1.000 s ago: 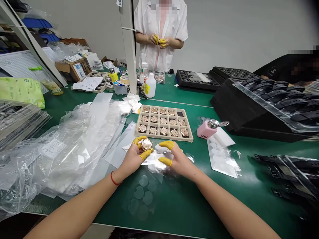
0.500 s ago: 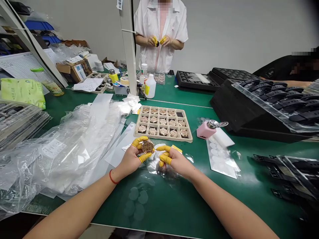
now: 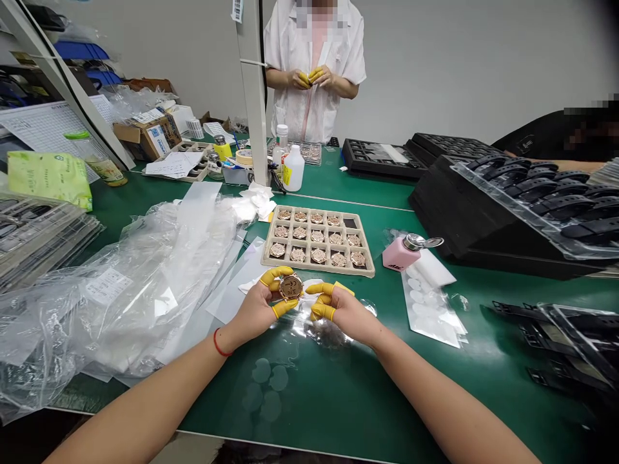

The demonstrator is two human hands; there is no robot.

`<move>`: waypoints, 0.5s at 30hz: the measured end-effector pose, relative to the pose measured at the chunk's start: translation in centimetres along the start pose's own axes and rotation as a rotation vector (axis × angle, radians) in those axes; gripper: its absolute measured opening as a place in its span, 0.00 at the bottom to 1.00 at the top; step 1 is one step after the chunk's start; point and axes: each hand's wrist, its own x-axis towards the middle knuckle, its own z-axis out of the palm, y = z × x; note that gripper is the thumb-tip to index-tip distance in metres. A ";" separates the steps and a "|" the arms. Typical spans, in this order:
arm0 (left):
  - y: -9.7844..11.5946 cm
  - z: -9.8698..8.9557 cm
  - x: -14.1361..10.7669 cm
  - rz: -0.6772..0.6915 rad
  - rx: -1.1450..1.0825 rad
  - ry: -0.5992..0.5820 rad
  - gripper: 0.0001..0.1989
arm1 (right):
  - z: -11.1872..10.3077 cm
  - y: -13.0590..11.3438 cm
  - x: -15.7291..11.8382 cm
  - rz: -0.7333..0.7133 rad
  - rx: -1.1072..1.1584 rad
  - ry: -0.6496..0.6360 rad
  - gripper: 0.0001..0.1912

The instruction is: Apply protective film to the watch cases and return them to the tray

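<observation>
My left hand [image 3: 264,298], with yellow finger covers, pinches a round rose-gold watch head [image 3: 291,287] by its rim. Its back is turned up and shows dark engraved marks. Just right of it, my right hand [image 3: 341,310] has bent fingers in yellow covers, apart from one another, with the index fingertip close to the rim; I make out nothing in them. White tissue and clear film [image 3: 329,334] lie beneath the hands. Beyond them sits a beige compartment tray [image 3: 319,267] with several rose-gold watch heads; its back right compartment shows only a dark bottom.
Clear plastic bags [image 3: 145,283] spread over the left of the green table [image 3: 338,399]. A pink pump bottle [image 3: 401,252] and a sheet of round stickers [image 3: 428,303] lie right. Black trays of watch straps [image 3: 546,193] stand farther right. A co-worker [image 3: 314,84] stands opposite.
The watch head in my left hand has shifted slightly right and turned a little. My right hand stays beside it, its fingers slightly moved. The co-worker's hands opposite have drawn together.
</observation>
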 end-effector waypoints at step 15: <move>-0.7 0.1 0.0 -0.133 0.093 -0.089 0.25 | -0.5 -1.4 -0.3 -0.243 -0.623 0.079 0.05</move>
